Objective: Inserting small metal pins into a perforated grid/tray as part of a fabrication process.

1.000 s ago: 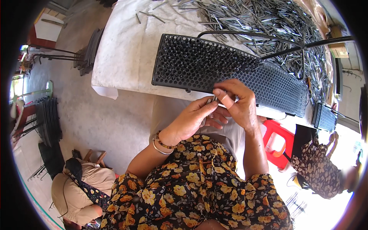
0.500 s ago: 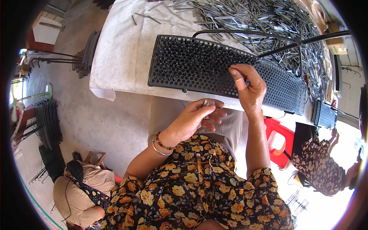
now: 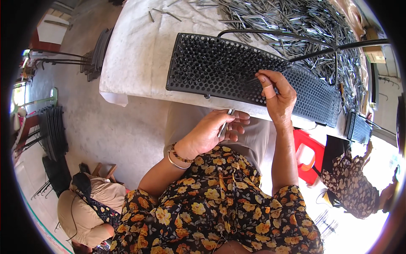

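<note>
A long black perforated rack (image 3: 313, 95) with a bent rod handle (image 3: 275, 34) rests along the near edge of the cloth-covered table. Thin dark metal strips (image 3: 211, 55) stand crowded in the holes of its left and middle part; the right part shows bare holes. Over the rack's near middle, my right hand (image 3: 280, 95) is closed in a pinch, with a thin dark strip seemingly at its fingertips, partly blurred. A tan band wraps one finger. My left hand (image 3: 213, 129), palm up below the rack, grips thin metal strips (image 3: 227, 122) between thumb and fingers.
A large heap of loose metal strips (image 3: 296, 21) covers the far right of the white-clothed table (image 3: 135, 55). Stacked racks (image 3: 53, 131) stand at left. One person (image 3: 89, 207) sits at lower left, another (image 3: 355, 182) at right by a red plastic stool (image 3: 306, 156).
The view has shifted slightly. Strips in my left hand now stick out farther between thumb and fingers. My right hand stays pinched over the rack, its fingertips slightly shifted.
</note>
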Demonstrator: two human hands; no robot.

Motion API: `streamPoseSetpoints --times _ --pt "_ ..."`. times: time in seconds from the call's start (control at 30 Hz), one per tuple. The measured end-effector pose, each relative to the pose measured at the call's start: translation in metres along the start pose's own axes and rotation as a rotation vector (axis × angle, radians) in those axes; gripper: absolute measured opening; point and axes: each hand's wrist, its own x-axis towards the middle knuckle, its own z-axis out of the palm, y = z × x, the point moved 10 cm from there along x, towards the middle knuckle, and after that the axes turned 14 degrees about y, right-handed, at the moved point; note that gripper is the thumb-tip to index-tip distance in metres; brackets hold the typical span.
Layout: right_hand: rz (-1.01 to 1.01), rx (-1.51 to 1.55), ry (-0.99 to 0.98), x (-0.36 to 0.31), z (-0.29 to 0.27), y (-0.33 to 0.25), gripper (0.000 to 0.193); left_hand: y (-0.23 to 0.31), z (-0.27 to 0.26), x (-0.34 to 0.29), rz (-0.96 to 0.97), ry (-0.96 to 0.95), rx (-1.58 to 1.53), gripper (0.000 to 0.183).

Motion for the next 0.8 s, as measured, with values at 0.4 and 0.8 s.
streamPoseSetpoints --times 0.4,0.8 --pt "-0.436 -0.157 -0.147 0.008 0.01 -0.042 0.014 -0.006 -0.004 -0.002 0.004 -0.008 0.09 0.036" --pt "-0.224 -0.128 -0.111 -0.001 0.003 -0.027 0.013 -0.005 -0.004 0.0 -0.01 0.005 0.073 0.036"
